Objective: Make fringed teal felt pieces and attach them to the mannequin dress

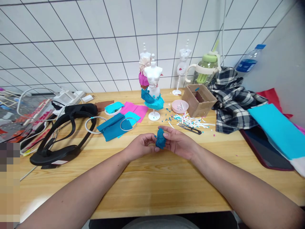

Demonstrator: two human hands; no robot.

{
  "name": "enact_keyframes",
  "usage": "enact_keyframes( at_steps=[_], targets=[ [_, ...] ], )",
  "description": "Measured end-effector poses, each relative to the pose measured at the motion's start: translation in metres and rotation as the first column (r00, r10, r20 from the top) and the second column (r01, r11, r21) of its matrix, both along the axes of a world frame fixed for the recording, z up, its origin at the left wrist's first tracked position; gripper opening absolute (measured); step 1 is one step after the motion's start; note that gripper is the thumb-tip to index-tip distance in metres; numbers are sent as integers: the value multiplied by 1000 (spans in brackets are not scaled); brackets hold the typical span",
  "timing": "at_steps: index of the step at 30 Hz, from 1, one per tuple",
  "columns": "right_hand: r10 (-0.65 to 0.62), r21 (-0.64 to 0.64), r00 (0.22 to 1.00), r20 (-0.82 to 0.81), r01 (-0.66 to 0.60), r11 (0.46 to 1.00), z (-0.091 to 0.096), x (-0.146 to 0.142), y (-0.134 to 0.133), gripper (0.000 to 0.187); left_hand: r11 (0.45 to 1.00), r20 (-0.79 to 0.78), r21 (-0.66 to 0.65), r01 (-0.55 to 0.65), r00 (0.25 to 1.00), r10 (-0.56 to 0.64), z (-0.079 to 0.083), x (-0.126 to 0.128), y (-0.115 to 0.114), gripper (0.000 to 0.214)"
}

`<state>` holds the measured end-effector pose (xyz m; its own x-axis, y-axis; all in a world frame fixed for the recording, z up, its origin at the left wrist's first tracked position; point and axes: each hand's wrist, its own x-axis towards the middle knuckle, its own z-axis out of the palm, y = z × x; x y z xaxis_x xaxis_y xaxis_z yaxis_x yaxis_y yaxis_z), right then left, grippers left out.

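Note:
Between my two hands is a small piece of dark teal crepe paper (161, 138), gathered into a ruffled fan. The fingers of my left hand (145, 143) pinch its left edge. My right hand (179, 142) grips the opposite side between thumb and fingers. Just beyond stands a small white mannequin (153, 76) with teal and bright blue ruffled paper around its hips. Flat dark teal paper (113, 128) lies to the left, partly under a ring (128, 124), next to pink paper (139, 109).
Thread snips (190, 128) lie beside white paper scraps (193, 121). Behind them are a pink dish (180, 107) and a cardboard box (199, 100). A black headset strap (69, 133) and cables occupy the left; plaid cloth (228, 98) and blue paper (274, 128) the right.

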<state>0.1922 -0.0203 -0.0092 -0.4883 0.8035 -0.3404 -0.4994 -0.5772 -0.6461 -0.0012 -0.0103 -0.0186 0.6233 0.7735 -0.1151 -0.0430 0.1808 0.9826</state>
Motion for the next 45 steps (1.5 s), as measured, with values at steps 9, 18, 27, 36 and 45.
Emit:
enact_keyframes(
  at_steps=[9, 18, 27, 36, 45],
  targets=[
    [4, -8, 999, 33, -4, 1000, 2, 1, 0, 48, 996, 54, -9, -94, 994, 95, -2, 1, -1, 31],
    [-20, 106, 996, 92, 10, 994, 0, 1, 0, 51, 984, -27, -24, -178, 984, 177, 3, 0, -3, 24],
    [-92, 109, 984, 153, 76, 991, -2, 1, 0, 45, 994, -93, 5, -111, 989, 111, 6, 0, -3, 25],
    [-108, 174, 949, 296, 58, 983, 0, 3, 0, 37, 982, -128, 164, -96, 985, 118, 4, -5, 0, 23],
    [-157, 440, 881, 447, -64, 896, 5, 0, 1, 32, 927, -233, 376, 8, 969, 87, 3, -8, -3, 24]
  ],
)
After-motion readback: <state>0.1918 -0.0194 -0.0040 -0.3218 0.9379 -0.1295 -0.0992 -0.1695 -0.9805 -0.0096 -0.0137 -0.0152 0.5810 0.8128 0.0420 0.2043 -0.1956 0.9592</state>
